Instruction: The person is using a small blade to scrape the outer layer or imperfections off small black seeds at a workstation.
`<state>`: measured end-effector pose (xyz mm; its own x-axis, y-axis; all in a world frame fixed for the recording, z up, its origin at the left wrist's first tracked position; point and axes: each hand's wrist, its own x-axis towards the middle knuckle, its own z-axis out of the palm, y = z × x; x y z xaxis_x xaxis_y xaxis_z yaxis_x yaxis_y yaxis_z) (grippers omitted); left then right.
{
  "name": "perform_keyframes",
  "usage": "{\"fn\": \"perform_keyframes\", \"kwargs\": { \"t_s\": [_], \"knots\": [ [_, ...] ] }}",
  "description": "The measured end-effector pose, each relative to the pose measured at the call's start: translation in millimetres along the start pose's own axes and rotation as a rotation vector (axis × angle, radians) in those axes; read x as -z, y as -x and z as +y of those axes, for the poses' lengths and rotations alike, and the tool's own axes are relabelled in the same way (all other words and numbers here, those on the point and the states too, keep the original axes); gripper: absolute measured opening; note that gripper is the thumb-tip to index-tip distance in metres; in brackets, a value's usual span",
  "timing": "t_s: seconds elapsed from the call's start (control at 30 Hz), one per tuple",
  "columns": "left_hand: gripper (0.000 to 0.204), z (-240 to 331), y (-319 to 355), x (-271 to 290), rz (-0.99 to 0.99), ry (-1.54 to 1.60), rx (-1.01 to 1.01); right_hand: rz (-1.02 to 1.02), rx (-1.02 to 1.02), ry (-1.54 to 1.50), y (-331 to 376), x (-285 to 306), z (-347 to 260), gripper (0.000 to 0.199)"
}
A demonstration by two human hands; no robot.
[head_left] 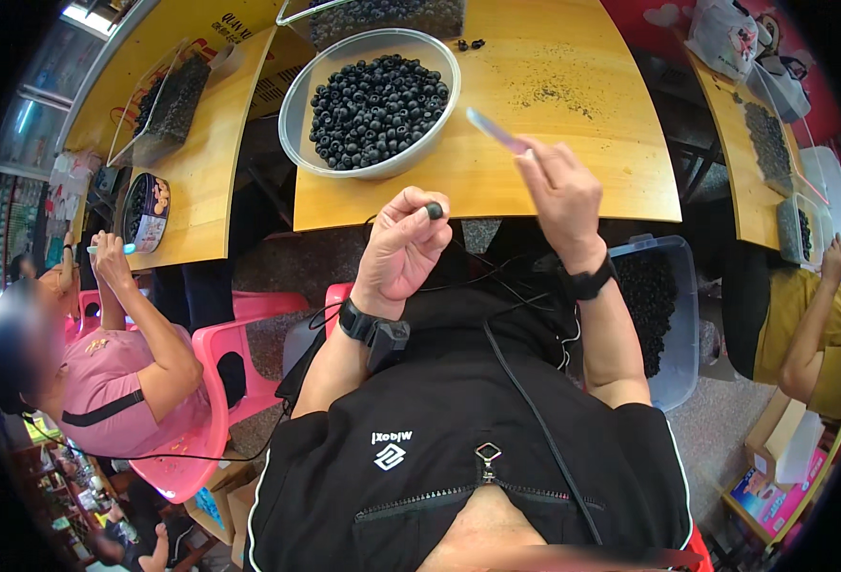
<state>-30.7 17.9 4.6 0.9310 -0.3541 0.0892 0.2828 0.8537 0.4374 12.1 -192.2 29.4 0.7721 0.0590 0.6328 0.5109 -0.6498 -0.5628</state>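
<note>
My left hand (403, 243) pinches one small dark round seed (435, 210) between thumb and fingertips, just in front of the table's near edge. My right hand (559, 195) grips a thin pale blade-like tool (493, 129) that points up and left over the wooden table (554, 181). A clear round bowl (296, 105) heaped with dark round seeds stands on the table, up and left of both hands. Both wrists wear black bands.
A clear bin (679, 315) of dark shells sits on the floor by my right elbow. A person in pink (120, 372) sits on a pink chair at the left table, holding a tool. Another person in yellow (811, 334) is on the right. Trays of dark seeds stand on neighbouring tables.
</note>
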Motion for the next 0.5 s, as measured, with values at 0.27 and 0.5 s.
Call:
{"fn": "perform_keyframes", "kwargs": {
  "t_s": [0.27, 0.5],
  "knots": [
    [0.025, -19.9, -6.7, 6.1, 0.217, 0.0, 0.123, -0.133, 0.235, -0.256, 11.7, -7.6, -27.1, 0.029],
    [0.025, -25.7, -11.8, 10.9, 0.112, 0.043, 0.187, -0.071, 0.375, -0.19, 15.3, -12.6, -16.9, 0.022]
  ]
}}
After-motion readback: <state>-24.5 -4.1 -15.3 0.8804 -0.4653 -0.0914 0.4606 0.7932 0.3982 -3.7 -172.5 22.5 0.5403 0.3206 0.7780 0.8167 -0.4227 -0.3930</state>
